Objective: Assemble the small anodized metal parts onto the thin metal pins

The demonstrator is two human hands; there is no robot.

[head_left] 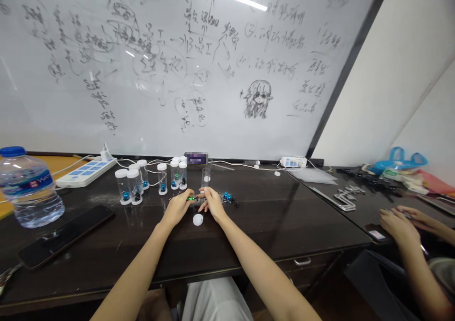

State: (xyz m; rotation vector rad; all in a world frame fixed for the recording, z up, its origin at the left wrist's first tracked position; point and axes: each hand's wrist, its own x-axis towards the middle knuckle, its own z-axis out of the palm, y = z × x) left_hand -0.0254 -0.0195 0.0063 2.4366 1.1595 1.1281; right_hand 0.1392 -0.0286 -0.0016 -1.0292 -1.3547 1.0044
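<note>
My left hand [177,208] is closed on a small green and black part [192,198], whose dark end points to the right. Close against that end, my right hand [212,203] has its fingers bent in a pinch; what sits between them is too small to make out. A round white cap [198,220] lies on the dark table just below both hands. Behind them stands a clear tube [206,175] with no cap on top. To the right of my right hand are small blue parts [228,197] with thin wires and black pieces.
Several white-capped clear tubes [162,179] holding small parts stand left of centre. A power strip [87,172], a water bottle [30,188] and a phone [66,236] are on the left. At right, another person's hands [401,221] work near bent metal pieces [341,200].
</note>
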